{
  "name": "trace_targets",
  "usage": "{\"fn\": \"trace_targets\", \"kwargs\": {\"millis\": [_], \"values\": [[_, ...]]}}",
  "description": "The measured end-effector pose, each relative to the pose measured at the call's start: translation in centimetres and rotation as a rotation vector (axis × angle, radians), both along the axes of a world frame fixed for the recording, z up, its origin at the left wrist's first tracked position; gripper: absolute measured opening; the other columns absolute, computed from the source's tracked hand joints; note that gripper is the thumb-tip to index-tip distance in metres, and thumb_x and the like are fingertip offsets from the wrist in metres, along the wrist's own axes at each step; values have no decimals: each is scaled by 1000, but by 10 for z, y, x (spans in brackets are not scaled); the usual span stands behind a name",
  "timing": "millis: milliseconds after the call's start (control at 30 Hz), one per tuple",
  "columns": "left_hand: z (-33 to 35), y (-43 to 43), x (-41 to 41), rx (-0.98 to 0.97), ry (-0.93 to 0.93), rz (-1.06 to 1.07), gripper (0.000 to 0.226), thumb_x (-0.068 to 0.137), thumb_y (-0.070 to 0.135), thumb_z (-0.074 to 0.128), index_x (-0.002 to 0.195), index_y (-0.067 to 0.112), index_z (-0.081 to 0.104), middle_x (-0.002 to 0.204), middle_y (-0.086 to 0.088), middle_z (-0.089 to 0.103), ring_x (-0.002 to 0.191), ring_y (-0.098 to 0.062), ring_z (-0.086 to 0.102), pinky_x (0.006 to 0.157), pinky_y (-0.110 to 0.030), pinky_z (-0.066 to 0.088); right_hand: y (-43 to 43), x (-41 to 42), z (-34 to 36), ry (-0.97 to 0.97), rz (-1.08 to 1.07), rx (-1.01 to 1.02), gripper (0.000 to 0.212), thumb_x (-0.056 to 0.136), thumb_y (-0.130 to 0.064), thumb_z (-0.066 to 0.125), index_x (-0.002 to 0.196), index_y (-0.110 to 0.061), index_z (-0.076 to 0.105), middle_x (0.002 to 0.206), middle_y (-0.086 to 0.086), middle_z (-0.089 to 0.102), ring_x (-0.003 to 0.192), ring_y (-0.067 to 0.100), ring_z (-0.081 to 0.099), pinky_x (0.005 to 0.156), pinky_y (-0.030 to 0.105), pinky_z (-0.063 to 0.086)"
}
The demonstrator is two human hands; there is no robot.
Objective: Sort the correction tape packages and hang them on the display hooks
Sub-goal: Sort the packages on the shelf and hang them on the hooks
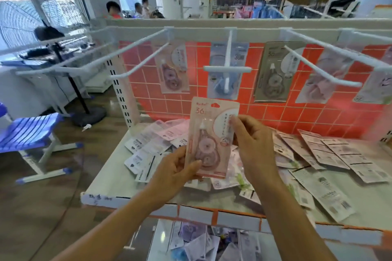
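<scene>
Hands are raised over the middle of the shelf (110, 176), and a pink correction tape package (212, 140) is held upright between them, its printed front turned to the camera and the figure 36 seen near its top. The grip of the left hand (176, 171) is closed on the lower left edge of the package, with the thumb laid across the front and the fingers hidden behind. The grip of the right hand (252, 146) is closed on the upper right edge, which is pinched between thumb and fingers. The package is carried clear of the shelf, just below the centre hook (227, 67), and is hung on nothing.

Loose packages (331, 154) are strewn over the shelf from its left edge to its right, many lying with the printed back upward; those beneath the hands are partly hidden.

Against the orange tiled back panel (265, 112) a row of packages is hung from white hooks: a pink one (172, 70) at the left, a blue one (235, 89) behind the centre hook, a grey-brown one (275, 74), and two pale ones blurred at the right. More packages are seen on a lower shelf (297, 246) beneath the front edge. A blue chair (31, 131) stands on the floor off the left edge.
</scene>
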State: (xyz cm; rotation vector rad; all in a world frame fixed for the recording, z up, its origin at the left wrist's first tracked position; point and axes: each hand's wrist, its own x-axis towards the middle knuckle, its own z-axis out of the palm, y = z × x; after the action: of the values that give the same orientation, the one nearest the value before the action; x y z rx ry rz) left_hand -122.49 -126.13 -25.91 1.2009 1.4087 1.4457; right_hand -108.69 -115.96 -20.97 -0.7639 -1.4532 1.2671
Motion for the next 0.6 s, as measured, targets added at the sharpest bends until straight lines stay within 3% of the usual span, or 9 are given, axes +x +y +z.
{"fn": "trace_targets", "kwargs": {"millis": [300,367,467,600], "values": [[15,-27,-54,70,1,-57,27,79,15,67,105,16,63,99,1,74,95,-17,70,77,-26,56,-43,-54,33,162,8,74,13,92,-19,57,85,-13,67,84,8,70,79,28,66,77,51,53],[20,-32,-62,120,10,-60,26,77,15,66,103,16,64,96,3,75,93,-15,71,76,-23,55,-53,-62,39,170,-11,118,14,92,-16,58,83,-9,66,79,11,68,74,25,62,73,51,52],[26,-41,-73,207,11,-63,24,75,14,72,97,19,68,93,5,75,91,-12,71,76,-20,55,-71,-71,49,144,-34,230,17,90,-22,59,82,-9,67,75,15,66,68,35,60,65,52,51],[33,-54,-88,281,59,-46,26,78,2,70,92,23,72,88,10,75,85,-7,71,73,-17,54,-90,-83,59,151,-23,303,14,87,-23,57,79,-16,66,70,2,66,65,20,60,61,47,52]]}}
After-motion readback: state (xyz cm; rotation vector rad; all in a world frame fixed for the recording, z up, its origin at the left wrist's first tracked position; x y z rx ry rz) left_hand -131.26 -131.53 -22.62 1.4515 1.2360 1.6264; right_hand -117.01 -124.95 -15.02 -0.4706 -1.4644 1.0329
